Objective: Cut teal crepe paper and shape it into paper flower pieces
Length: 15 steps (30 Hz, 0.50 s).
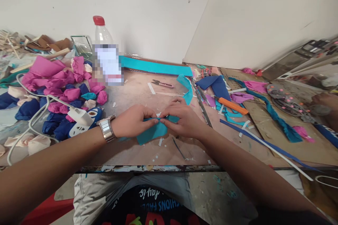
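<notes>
Both hands meet over the middle of the table, pinching the upper edge of a turquoise strip of fabric (151, 134). My left hand (134, 121), with a metal watch on its wrist, grips the edge between thumb and forefinger. Close beside it, my right hand (183, 117) pinches the same edge, its fingers curled over the cloth. The strip's lower part hangs below the fingers, and some of it is hidden behind them. Beyond the hands lie thread snips (163, 84) and a curled turquoise piece (187, 89).
On the left, pink, navy and cream fabric flowers (71, 93) crowd a power strip (83, 123) with a white cable. A red-capped bottle (103, 31) stands behind. Rightward lie an orange-handled cutter (232, 105), a metal ruler (203, 107) and blue strips. Another person's hand (326, 102) is far right.
</notes>
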### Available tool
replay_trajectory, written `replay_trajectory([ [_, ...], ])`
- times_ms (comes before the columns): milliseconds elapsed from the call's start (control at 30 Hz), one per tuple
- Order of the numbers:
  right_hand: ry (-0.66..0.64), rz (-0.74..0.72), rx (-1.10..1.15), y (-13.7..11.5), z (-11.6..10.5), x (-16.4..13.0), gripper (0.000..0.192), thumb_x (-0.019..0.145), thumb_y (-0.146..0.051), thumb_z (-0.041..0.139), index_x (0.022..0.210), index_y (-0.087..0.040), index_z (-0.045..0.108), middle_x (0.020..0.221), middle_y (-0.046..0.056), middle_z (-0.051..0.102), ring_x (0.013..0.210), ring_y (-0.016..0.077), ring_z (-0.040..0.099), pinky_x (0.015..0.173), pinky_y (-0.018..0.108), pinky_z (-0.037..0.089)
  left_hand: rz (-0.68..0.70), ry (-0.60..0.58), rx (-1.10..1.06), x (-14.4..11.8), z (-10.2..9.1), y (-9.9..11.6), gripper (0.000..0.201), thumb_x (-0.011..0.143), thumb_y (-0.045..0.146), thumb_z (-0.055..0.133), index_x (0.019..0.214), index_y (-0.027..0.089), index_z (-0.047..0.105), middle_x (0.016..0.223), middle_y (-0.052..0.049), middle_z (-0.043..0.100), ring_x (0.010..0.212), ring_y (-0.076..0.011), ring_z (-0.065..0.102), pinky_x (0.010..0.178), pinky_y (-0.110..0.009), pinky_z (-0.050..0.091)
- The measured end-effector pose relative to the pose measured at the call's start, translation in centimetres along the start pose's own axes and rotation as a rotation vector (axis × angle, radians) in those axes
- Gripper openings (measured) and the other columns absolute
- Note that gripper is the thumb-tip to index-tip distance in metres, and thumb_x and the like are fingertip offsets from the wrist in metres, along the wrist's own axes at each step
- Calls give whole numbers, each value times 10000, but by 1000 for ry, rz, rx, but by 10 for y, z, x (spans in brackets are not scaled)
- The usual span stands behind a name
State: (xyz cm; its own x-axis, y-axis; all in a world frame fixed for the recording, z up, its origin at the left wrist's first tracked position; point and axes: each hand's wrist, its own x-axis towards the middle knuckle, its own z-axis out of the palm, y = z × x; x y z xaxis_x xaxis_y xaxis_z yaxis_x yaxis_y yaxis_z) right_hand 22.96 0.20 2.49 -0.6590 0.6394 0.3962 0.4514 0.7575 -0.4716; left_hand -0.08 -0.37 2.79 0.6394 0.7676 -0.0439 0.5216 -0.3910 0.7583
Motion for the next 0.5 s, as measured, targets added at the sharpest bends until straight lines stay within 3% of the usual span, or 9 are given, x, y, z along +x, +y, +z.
replay_trajectory([
  [233, 53, -64, -19, -1, 0, 2, 64, 914, -263, 707, 867, -242, 745, 809, -1, 770, 774, 167, 707, 992, 443, 379, -42, -40, -158, 1, -1, -2, 264, 916, 355, 565, 837, 147, 707, 627, 39, 493, 590, -101, 372, 534, -229, 284],
  [500, 34, -126, -90, -3, -2, 1, 102, 938, -258, 668, 862, -253, 736, 808, -5, 764, 791, 175, 688, 1019, 475, 348, -128, -139, -345, 2, -5, -2, 223, 865, 306, 584, 892, 131, 720, 668, 24, 566, 598, -108, 434, 553, -237, 335],
])
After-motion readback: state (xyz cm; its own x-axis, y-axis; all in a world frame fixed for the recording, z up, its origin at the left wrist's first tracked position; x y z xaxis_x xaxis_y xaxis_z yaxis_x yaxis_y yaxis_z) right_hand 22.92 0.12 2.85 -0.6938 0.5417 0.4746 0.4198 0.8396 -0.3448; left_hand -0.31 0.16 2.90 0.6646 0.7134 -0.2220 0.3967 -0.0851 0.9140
